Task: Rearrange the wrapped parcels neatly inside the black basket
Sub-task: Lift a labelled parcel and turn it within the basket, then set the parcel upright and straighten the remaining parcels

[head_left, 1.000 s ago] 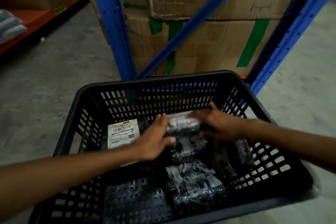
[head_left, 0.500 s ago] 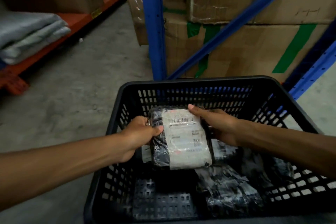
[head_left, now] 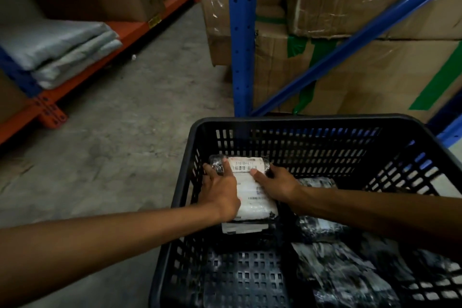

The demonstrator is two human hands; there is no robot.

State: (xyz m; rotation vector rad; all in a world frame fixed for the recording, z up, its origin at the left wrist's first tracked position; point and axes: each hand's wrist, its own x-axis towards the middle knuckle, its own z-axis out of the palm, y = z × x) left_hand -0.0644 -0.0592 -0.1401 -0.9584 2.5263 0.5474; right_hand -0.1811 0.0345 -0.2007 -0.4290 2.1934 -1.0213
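A black slotted basket (head_left: 295, 121) stands on the floor in front of me. In its far left corner lies a black-wrapped parcel with a white shipping label (head_left: 252, 190), resting on top of another labelled parcel (head_left: 243, 227). My left hand (head_left: 221, 192) presses on its left side, fingers spread over the wrap. My right hand (head_left: 276, 182) holds its right edge, thumb on the label. Several more black-wrapped parcels (head_left: 340, 272) lie along the right side of the basket.
A blue rack upright (head_left: 241, 37) and diagonal brace stand just behind the basket, with taped cardboard boxes (head_left: 375, 70) behind them. An orange shelf beam (head_left: 75, 85) at left carries folded grey bags (head_left: 57, 50). Concrete floor lies to the left.
The labelled parcel, held up in both hands before, has gone down into the basket's far left corner onto another parcel. The camera view has swung to the left.
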